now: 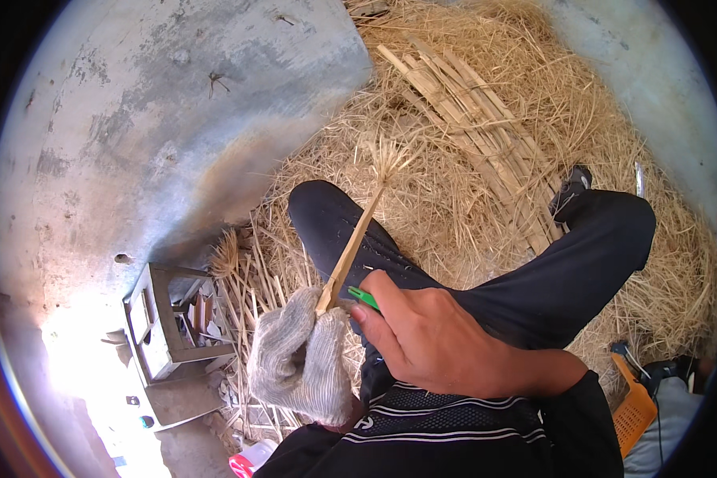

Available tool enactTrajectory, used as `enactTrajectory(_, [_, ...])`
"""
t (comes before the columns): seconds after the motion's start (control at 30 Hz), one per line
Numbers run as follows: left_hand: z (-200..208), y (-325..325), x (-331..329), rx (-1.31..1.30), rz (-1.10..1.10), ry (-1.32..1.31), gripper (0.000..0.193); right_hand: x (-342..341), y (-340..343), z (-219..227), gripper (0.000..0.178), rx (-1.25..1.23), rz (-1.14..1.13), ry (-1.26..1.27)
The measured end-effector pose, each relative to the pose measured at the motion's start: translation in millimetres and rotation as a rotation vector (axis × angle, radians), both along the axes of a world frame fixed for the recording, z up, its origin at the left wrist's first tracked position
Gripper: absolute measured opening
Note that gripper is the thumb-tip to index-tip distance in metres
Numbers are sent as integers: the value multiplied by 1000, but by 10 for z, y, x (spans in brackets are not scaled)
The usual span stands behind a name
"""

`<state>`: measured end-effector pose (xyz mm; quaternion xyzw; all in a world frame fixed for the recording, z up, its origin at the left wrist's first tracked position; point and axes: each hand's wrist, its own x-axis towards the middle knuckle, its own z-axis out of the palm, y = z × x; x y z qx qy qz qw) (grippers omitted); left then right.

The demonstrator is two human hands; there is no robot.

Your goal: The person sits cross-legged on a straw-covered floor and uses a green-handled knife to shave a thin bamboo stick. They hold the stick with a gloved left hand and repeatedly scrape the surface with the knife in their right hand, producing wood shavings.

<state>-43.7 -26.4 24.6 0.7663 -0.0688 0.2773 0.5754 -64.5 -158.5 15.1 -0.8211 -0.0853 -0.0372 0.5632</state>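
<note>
Frayed stick (354, 247) in left hand (301, 358); green tool (363, 297) in right hand (446, 338); slats (490, 151), straw (566, 95) beyond.

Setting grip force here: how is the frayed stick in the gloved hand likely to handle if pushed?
The frayed stick is probably stiff: it runs nearly straight beyond the gloved left hand. Likely light, given how slender it looks. Its splayed tip seems fragile; those thin slivers could bend or snap.
</note>
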Motion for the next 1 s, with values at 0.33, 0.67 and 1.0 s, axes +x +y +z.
enactTrajectory(0.33, [-108,91,-5,-38,-41,90,14,-121,129,22,17,32,-73,-131])
enactTrajectory(0.67, [-277,-54,22,-192,12,38,9,160,151,-441,15,-337,-292,-153])
enactTrajectory(1.0, [-157,-238,103,-109,-180,-85,19,-47,-178,-386,22,-170,-317,-57])
